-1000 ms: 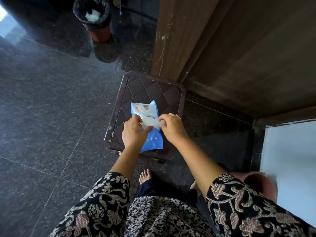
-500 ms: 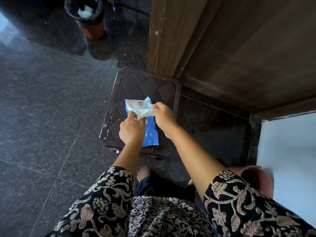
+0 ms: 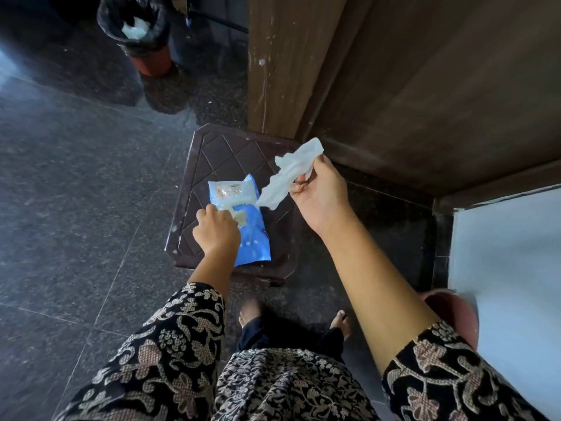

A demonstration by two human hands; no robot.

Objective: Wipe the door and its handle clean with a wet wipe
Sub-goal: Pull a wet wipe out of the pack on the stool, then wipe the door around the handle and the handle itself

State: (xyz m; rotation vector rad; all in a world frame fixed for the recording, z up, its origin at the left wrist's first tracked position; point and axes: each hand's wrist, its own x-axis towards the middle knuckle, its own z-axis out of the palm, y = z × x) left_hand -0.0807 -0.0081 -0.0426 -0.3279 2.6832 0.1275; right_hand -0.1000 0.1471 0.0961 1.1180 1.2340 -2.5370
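Observation:
A blue pack of wet wipes [image 3: 253, 238] lies on a dark brown plastic stool [image 3: 218, 153]. My left hand [image 3: 216, 230] presses down on the pack near its opening flap. My right hand [image 3: 320, 196] is raised above the stool's right side and pinches a white wet wipe [image 3: 285, 177], which hangs crumpled and free of the pack. The brown wooden door [image 3: 440, 86] rises just behind the stool, its edge [image 3: 273, 62] scuffed with pale marks. No door handle is in view.
A bin lined with a black bag [image 3: 136, 25] holding white waste stands on the dark stone floor at the top left. A white surface [image 3: 510, 284] and a pink rounded object [image 3: 455, 314] are at the right. My bare feet [image 3: 250, 311] are below the stool.
My right hand has pulled a wipe out of the pack and lifted it up and to the right. My left hand has stayed on the pack, holding it down.

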